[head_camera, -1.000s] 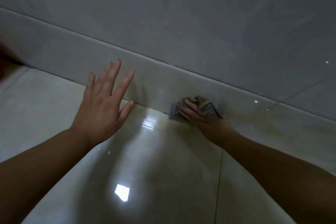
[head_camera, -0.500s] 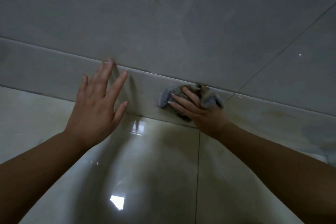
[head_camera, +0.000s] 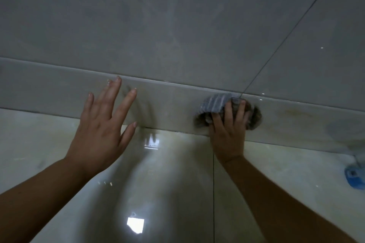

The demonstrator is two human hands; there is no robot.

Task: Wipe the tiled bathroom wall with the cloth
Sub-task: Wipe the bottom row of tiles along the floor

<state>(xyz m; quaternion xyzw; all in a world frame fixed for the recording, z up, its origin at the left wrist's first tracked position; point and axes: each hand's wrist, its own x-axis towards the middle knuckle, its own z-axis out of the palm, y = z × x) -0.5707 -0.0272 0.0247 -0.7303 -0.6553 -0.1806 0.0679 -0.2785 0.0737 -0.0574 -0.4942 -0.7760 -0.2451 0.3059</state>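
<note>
Right hand (head_camera: 227, 134) presses a bunched striped grey cloth (head_camera: 214, 102) flat against the narrow border strip (head_camera: 49, 87) of the tiled wall (head_camera: 177, 25), just under the strip's upper edge. Fingers lie fairly straight over the wad, pushing rather than pinching; thumb hidden. Left hand (head_camera: 100, 130) is held to the wall well to the left, fingers spread, holding nothing; likely bracing the body for the reach, though contact is unclear. Yellowish marks (head_camera: 292, 113) on the strip to the right look unwiped. A small blue object (head_camera: 355, 175) shows at the right edge.
</note>
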